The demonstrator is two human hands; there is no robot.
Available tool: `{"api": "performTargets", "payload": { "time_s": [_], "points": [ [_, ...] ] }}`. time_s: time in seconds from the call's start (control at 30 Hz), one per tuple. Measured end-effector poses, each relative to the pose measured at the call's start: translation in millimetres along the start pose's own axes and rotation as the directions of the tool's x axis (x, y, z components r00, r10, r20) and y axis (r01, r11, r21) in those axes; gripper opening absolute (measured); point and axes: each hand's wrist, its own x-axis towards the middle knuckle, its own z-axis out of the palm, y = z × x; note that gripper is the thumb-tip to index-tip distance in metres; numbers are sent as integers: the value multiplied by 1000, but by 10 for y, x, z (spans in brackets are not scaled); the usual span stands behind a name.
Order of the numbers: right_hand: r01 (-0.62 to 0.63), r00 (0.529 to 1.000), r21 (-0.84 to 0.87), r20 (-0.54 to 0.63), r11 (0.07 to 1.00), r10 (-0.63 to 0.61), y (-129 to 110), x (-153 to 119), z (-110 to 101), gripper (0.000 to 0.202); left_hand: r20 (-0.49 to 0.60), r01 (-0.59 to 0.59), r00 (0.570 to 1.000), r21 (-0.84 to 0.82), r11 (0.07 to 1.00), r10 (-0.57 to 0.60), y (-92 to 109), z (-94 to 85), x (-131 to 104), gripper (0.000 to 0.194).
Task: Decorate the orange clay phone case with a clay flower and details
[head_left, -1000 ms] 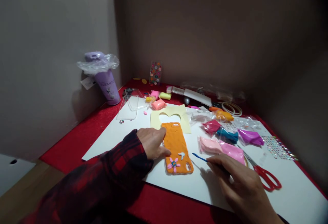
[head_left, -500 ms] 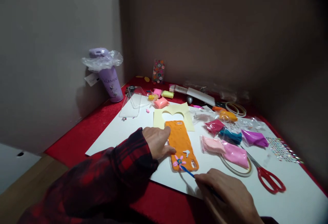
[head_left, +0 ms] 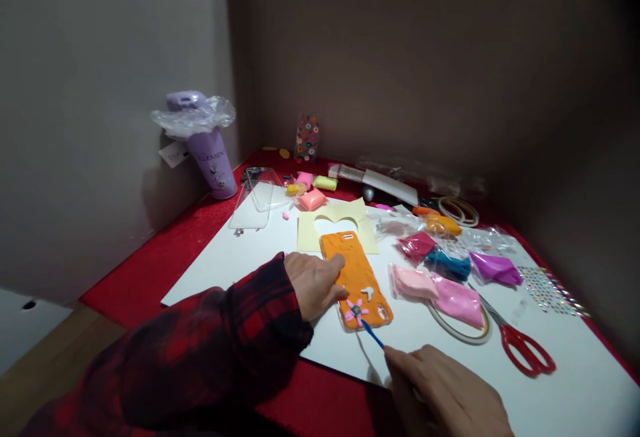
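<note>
Your L hand (head_left: 313,283) is on the L edge of the orange phone case (head_left: 356,267), thumb + index spread apart on its top face. Other fingers hidden, so can't tell if they close around the edge.

Your R hand (head_left: 445,390) is near the case's bottom R corner, fingers pinched on a thin blue tool (head_left: 373,335). Tool tip is at the near petal of the pink flower (head_left: 349,315), w/ a teal center, on the case's bottom L. Can't tell if tip is pressing or just over it. Small white piece (head_left: 369,293) sits on the case just up + R of the flower.

Case lies flat on the white board (head_left: 215,263), on a slight slant, cutout side up. Directly behind the case: pale yellow paper (head_left: 307,237) w/ a curved cutout.

R of case: pale pink packet (head_left: 414,282), bright pink packet (head_left: 457,298) lying over a tape ring (head_left: 463,337), then red-handled scissors (head_left: 510,333). Further back R of case: red packet (head_left: 417,247), teal packet (head_left: 449,264), purple packet (head_left: 495,269); gem sheet (head_left: 553,290) well off to the R.

Far back L of case: purple tumbler (head_left: 214,163) w/ clear plastic round its top.
</note>
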Motion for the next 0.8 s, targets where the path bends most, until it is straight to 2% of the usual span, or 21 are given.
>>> {"api": "performTargets", "payload": {
  "time_s": [0.2,0.47,0.8],
  "points": [
    [-69,997,-5,43,998,69,2,15,-20,24,-22,6,1000,5,1000,-6,30,48,1,30],
    [-53,997,48,-50,997,55,-47,87,-41,22,-68,22,997,5,1000,-22,38,76,-7,29],
    [-63,997,30,-40,998,64,-59,106,-13,17,-81,23,997,26,999,-21,43,86,-3,28]
  ]
}}
